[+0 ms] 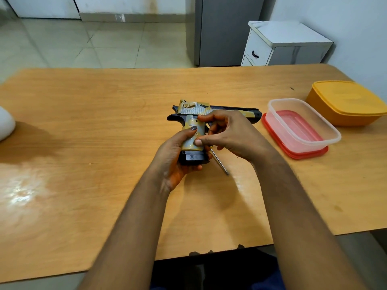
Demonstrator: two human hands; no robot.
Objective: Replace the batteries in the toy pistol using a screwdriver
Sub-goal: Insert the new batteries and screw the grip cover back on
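Observation:
The toy pistol (pixel 193 110), gold and dark blue, is held over the middle of the wooden table (pixel 104 114) with its barrel pointing right and its grip toward me. My left hand (pixel 178 155) wraps the grip from below and the left, thumb on the side panel. My right hand (pixel 228 132) comes in from the right, thumb and forefinger pressing on the grip panel. The metal shaft of a screwdriver (pixel 219 163) sticks out beneath my right hand; its handle is hidden by the palm.
A clear plastic box (pixel 303 124) sits on its red lid right of the pistol. A closed orange container (pixel 345 101) stands at the far right. A white object (pixel 6 124) lies at the left edge. Beyond the table stands a white cabinet (pixel 282 42).

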